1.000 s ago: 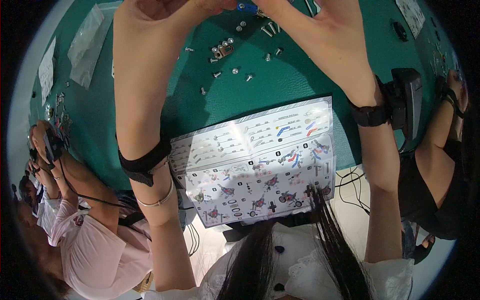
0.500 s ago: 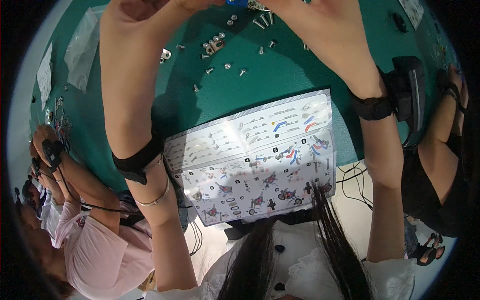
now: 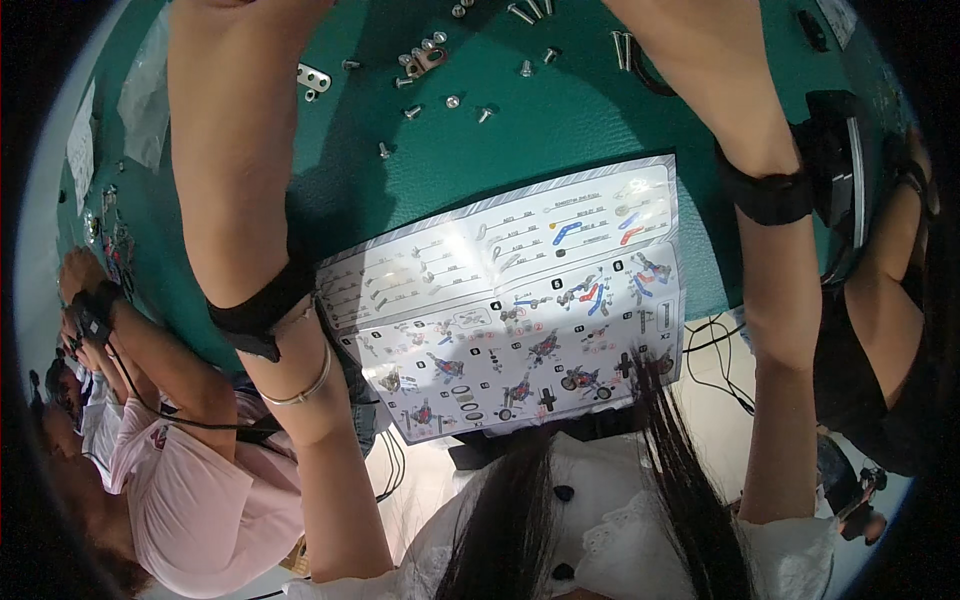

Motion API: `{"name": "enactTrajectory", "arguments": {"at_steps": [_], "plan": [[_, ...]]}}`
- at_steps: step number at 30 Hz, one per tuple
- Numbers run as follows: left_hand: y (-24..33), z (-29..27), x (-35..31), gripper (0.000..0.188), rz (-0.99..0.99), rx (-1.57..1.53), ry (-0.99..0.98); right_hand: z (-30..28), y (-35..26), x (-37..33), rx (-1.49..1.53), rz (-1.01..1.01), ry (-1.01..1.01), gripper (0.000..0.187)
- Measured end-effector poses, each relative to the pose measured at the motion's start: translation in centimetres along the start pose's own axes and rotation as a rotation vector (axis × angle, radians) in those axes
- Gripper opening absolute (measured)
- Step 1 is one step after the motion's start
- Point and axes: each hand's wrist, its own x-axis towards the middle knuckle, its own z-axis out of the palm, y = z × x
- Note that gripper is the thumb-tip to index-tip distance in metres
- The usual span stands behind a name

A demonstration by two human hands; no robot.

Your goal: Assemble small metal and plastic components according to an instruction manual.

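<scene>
Both my arms reach up past the top edge of the view. Of my left hand (image 3: 245, 14) only the heel shows, and of my right hand (image 3: 675, 30) only its lower part. Their fingers are cut off, so what they hold is hidden. On the green table between my forearms lie several small screws (image 3: 486, 115) and a short metal bracket (image 3: 428, 62) with nuts beside it. A silver plate with holes (image 3: 315, 77) sits next to my left forearm. Long bolts (image 3: 622, 50) lie by my right hand, beside a black ring (image 3: 652, 78) partly under it.
A printed instruction sheet (image 3: 510, 330) with assembly pictures lies at the table's near edge. A clear plastic bag (image 3: 145, 105) and a paper slip (image 3: 82, 150) are at the left. Another person in a pink shirt (image 3: 215, 500) sits on the left; another person's arm (image 3: 880, 250) shows at right.
My hands have moved farther up and out of view. The blue part seen between them earlier no longer shows. The long bolts and black ring by my right hand are more exposed.
</scene>
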Motion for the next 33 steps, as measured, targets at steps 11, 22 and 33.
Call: {"name": "enactTrajectory", "arguments": {"at_steps": [11,22,33], "plan": [[-0.6,0.1,-0.2,0.025,-0.017,0.076,0.133,0.6,1.2,0.4,0.108,-0.152,0.025,0.021],[0.2,-0.6,-0.3,0.025,0.014,0.043,-0.018,0.5,-0.5,0.6,0.054,-0.146,0.012,0.022],[0.1,0.2,-0.4,0.025,0.046,0.111,0.041,0.7,-0.6,0.6,0.058,0.043,0.0,0.024]]}}
